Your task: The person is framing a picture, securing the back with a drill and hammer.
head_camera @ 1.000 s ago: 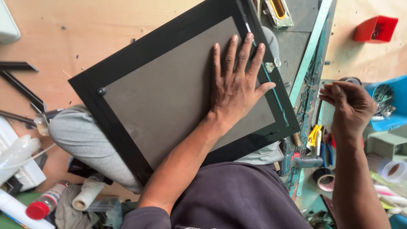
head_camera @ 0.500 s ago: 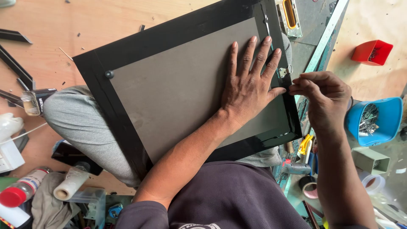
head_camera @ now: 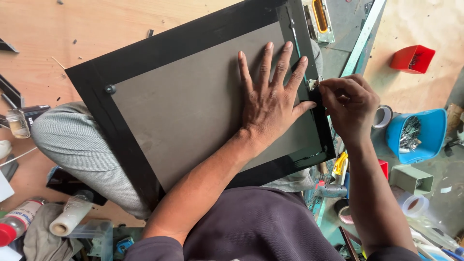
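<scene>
Your left hand [head_camera: 270,104] lies flat, palm down, on the grey backing board [head_camera: 193,101] of the black picture frame [head_camera: 121,145]. Its fingers [head_camera: 265,63] are spread and released, gripping nothing; the fingertips point away from you toward the frame's far rail, and the thumb reaches sideways to the frame's right rail.

The frame rests face down across your lap, on the grey trouser leg [head_camera: 72,145], tilted so that one corner points toward your left. A small round black fastener [head_camera: 110,89] sits on the frame near the backing board's corner, well apart from your left fingers.

Your right hand [head_camera: 350,104] is just beside the left thumb, at the right rail. Its fingers [head_camera: 333,87] are pinched on a small metal hanger clip [head_camera: 313,84], which sits against the rail just beside your left little finger. Whether the clip is fixed to the frame, you cannot tell.

Beyond your right fingers: a blue tub of screws [head_camera: 415,135] near the wrist, a red bin [head_camera: 412,59] farther out, a tape roll [head_camera: 383,116] between the right hand and the blue tub. A yellow-handled tool in a metal case [head_camera: 320,19] lies past the left fingertips. Well off to the other side, a clear plastic roll [head_camera: 72,215] and a red-capped can [head_camera: 14,222] lie on the wooden worktop [head_camera: 48,29].
</scene>
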